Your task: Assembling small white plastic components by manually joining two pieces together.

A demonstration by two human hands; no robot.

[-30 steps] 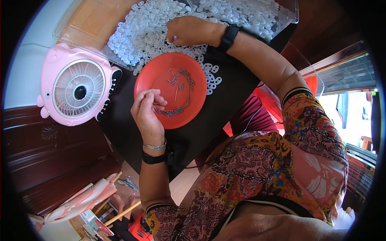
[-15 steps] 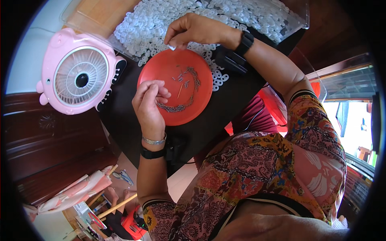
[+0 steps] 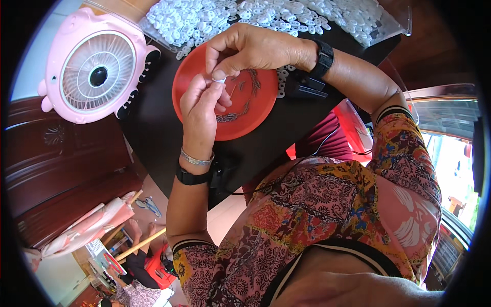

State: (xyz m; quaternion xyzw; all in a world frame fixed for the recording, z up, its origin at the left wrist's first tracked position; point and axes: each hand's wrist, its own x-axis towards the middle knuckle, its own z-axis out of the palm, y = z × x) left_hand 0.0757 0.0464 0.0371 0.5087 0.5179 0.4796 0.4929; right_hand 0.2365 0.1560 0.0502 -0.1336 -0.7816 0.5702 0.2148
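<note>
Both hands meet over a round orange-red plastic dish [image 3: 240,120] that sits on the black counter [image 3: 153,128]. The right hand [image 3: 250,48] comes in from the upper right, its thumb and forefinger pinched narrow on a small white plastic ring [image 3: 219,80]. The left hand [image 3: 202,110] rises from below, its fingers [image 3: 215,94] bunched close and touching the same ring from underneath, so the piece is held between the two hands just above the dish's upper left part. Whether the left hand also holds something thin against the ring cannot be told.

Inside the dish lie thin dark metal bits [image 3: 240,105] in a curved line, some near the middle and some along the lower edge.

Beyond the dish, toward the top of the view, a big heap of small white plastic rings [image 3: 255,15] spreads over the counter, partly in a clear plastic sheet or tray [image 3: 399,25]; a few rings lie right beside the dish's right rim.

A pink round desk fan [image 3: 97,66] with a white grille stands at the left, close to the dish but apart from it.

The right wrist wears a black watch strap [image 3: 323,57]; the left wrist has a silver bangle [image 3: 197,159] and a black band [image 3: 192,177]. A small black box [image 3: 307,87] lies on the counter just beside the right wrist
</note>
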